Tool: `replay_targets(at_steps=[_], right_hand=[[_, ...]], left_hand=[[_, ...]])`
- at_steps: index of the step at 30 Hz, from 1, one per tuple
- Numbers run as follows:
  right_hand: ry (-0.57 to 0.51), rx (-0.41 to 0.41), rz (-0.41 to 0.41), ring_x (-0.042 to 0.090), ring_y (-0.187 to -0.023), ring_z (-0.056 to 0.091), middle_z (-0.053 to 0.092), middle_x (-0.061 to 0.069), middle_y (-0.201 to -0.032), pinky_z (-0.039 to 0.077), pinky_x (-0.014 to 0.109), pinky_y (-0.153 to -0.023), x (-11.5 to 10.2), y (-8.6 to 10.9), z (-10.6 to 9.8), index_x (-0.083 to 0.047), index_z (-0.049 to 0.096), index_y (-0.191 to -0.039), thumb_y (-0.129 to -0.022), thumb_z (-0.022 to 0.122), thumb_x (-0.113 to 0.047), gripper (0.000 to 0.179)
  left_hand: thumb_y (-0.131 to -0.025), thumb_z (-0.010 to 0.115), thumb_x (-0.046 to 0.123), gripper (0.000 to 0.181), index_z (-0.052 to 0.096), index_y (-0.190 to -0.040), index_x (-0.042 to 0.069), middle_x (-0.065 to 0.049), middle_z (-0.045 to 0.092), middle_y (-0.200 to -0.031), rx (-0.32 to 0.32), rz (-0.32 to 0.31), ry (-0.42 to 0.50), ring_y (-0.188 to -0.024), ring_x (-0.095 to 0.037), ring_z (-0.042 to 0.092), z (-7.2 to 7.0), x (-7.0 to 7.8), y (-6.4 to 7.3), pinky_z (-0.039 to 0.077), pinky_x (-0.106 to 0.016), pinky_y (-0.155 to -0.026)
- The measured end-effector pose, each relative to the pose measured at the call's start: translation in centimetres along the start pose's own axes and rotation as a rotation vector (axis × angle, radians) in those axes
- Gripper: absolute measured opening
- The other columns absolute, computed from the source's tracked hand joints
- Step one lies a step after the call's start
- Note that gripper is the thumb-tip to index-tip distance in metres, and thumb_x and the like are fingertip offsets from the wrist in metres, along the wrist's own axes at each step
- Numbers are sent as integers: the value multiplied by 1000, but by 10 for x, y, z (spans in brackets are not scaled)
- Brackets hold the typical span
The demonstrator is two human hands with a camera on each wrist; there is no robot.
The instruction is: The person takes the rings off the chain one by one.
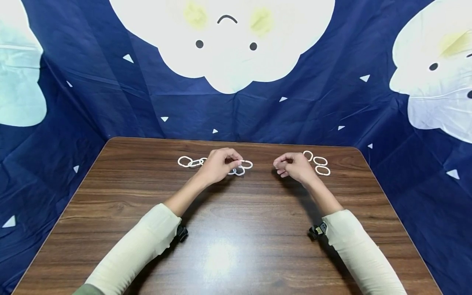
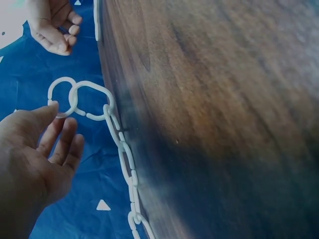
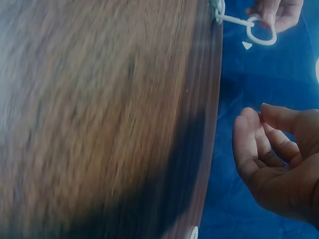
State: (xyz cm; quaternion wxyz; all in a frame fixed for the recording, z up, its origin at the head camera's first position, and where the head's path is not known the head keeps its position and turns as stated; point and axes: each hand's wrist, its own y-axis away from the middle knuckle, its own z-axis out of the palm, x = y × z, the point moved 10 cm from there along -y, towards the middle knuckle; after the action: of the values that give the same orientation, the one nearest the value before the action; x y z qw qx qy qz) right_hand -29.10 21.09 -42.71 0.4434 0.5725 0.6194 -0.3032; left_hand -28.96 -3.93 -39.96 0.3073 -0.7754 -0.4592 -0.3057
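My left hand (image 1: 217, 166) pinches the end link (image 2: 62, 78) of a pale chain (image 1: 196, 163) between thumb and fingers, holding that link and the one hooked to it up off the wood. The chain is near the far edge of the brown tabletop (image 1: 258, 213), its long axis running left to right, roughly along that edge; the raised end points rightward, toward my other hand, while the opposite end lies flat to my left. My right hand (image 1: 296, 166) is loosely curved, thumb close to the fingertips, with nothing visible in its grasp, and a gap of bare wood separates it from the chain. Just beyond that hand, on the right, are three single links (image 1: 321, 164): the two nearer ones lie with their long axes left to right, side by side, though I cannot tell if they touch, and the third sits a little tilted, close to the back edge. Behind that edge hangs blue cloth (image 1: 140, 106), so the room is shallow at the back, while a broad stretch of wood reaches toward me under both forearms.
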Motion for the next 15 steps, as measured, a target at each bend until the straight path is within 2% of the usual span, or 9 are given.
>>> replay_targets(at_steps=[10, 15], right_hand=[[-43, -61, -23, 16, -79, 76, 81, 28, -104, 68, 29, -73, -10, 0, 20, 14, 75, -119, -105, 75, -3, 22], [-39, -95, -47, 18, -80, 77, 81, 30, -108, 68, 31, -74, -17, 0, 31, 12, 77, -119, -104, 77, -5, 22]], left_hand=[[-104, 82, 10, 9, 84, -112, 6, -7, 83, -107, 2, 1, 5, -102, -23, 76, 0, 1, 0, 61, -44, -97], [-105, 82, 13, 13, 83, -114, 4, -7, 83, -108, 1, 4, 10, -102, -23, 76, -1, 2, 0, 61, -44, -97]])
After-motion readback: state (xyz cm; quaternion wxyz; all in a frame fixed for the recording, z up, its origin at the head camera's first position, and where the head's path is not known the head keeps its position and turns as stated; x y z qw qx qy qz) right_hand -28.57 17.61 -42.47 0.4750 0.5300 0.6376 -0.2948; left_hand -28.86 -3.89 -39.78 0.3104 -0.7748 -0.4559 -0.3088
